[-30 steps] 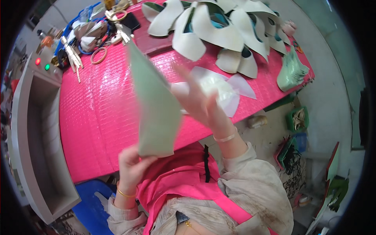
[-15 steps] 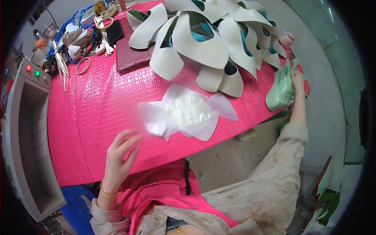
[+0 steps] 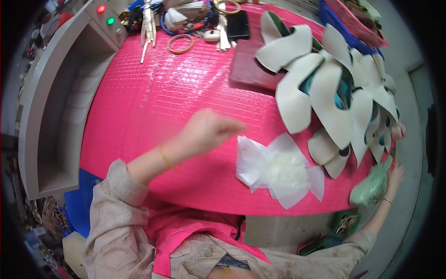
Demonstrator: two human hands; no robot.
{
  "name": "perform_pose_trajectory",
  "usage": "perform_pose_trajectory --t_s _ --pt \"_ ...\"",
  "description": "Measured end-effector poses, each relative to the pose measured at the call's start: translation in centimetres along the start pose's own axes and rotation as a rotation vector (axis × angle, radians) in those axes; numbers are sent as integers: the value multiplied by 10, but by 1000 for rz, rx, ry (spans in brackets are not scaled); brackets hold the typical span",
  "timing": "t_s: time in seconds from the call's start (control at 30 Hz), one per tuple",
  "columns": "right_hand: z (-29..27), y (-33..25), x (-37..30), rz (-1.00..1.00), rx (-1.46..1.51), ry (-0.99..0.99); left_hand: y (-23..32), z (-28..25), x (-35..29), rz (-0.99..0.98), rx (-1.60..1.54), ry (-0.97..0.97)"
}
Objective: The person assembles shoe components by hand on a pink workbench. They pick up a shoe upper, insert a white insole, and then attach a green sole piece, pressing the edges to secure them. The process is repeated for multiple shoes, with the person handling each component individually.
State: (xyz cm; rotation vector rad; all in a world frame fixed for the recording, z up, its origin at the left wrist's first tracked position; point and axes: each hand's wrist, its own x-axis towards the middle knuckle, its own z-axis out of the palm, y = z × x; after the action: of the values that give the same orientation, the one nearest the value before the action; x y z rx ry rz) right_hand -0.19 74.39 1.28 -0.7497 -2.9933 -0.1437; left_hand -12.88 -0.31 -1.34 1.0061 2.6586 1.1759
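Observation:
Over the pink table (image 3: 153, 102), my left hand (image 3: 206, 132) is closed, its thumb and fingers pressed together in a pinch. It is slightly blurred, and I cannot make out anything between the fingertips. Just right of it lies a spread of thin, translucent white petal-shaped sheets (image 3: 285, 172), overlapping around a thicker cloudy middle. At the far right edge, my right hand (image 3: 396, 176) has its fingers closed at the outer side of a stack of mint-green, thin-edged sheets (image 3: 369, 186). Those fingers look small and are partly hidden.
A heap of white curved shoe uppers (image 3: 325, 93) with teal linings fills the right back, partly over a dark red board (image 3: 253, 69). A grey box with lit buttons (image 3: 35, 135) stands left. Tape rings (image 3: 180, 43) and strips lie at the back, a blue basket (image 3: 332, 21) beyond.
The view has turned left, shifting the table's contents rightward. My left hand has come up from the front edge toward the white sheets, its fingers going from spread to pinched. My right hand stays at the green stack.

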Motion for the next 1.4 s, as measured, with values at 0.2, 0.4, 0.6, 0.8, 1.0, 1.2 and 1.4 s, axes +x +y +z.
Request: perform_pose_trajectory --t_s 0.2,0.4,0.6,0.8,1.0,1.2,1.4 --pt "-101 -481 -23 -860 977 -132 -128 -51 47 -323 164 133" --pt "-39 -747 5 -1061 724 -83 -230 -71 70 -156 670 677" --pt "-36 -730 -36 -772 1078 -660 -140 -95 5 -199 -731 496" --pt "-64 -690 -140 -937 1426 -1028 -96 -92 -85 76 -1278 163" --pt "-77 -653 -228 -878 1425 -959 -60 -87 -145 -264 -948 638" --pt "-86 -634 -280 -873 1369 -914 8 -98 -161 132 180 682" --pt "-74 -624 -295 -594 1789 -1167 23 -76 -193 -104 -283 925"
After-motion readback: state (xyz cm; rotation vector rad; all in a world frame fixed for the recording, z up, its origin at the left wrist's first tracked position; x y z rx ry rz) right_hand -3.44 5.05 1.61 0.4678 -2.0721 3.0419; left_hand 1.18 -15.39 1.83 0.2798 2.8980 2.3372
